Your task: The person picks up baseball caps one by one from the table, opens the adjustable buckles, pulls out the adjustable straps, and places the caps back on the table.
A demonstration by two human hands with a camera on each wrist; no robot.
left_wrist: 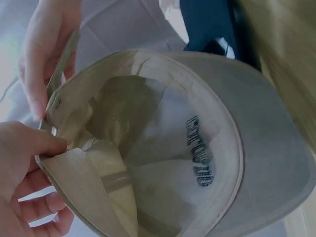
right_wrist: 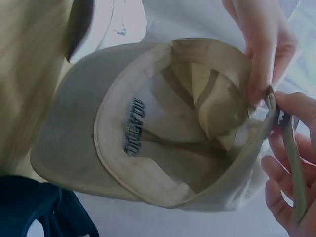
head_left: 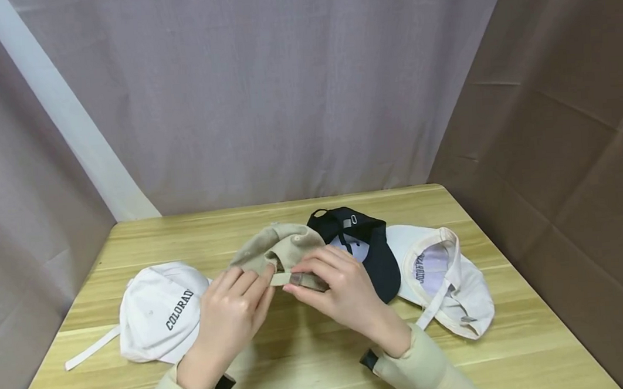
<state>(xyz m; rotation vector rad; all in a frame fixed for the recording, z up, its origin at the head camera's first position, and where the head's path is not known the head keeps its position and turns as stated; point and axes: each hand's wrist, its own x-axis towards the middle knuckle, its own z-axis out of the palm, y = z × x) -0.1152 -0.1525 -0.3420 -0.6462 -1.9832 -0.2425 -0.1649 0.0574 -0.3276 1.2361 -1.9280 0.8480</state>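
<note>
Both hands hold a khaki baseball cap [head_left: 258, 250] above the table, at its back opening. My left hand [head_left: 235, 310] pinches the rear edge by one end of the back strap [head_left: 280, 279]. Thumb and fingers of my right hand [head_left: 345, 287] grip the strap at a small dark buckle [head_left: 296, 279]. In the right wrist view the loose strap end [right_wrist: 296, 182] hangs down past the right fingers. Dark lettering [left_wrist: 200, 152] shows through inside the crown in the left wrist view, where the brim [left_wrist: 266, 133] points right.
A white cap [head_left: 150, 308] marked "COLORAD" lies left on the wooden table [head_left: 321, 370], its strap stretched out. To the right, a black cap [head_left: 384, 270] lies against another white cap [head_left: 470, 292], inside turned up. Grey curtains [head_left: 264, 91] stand behind, a brown one [head_left: 563, 146] at right.
</note>
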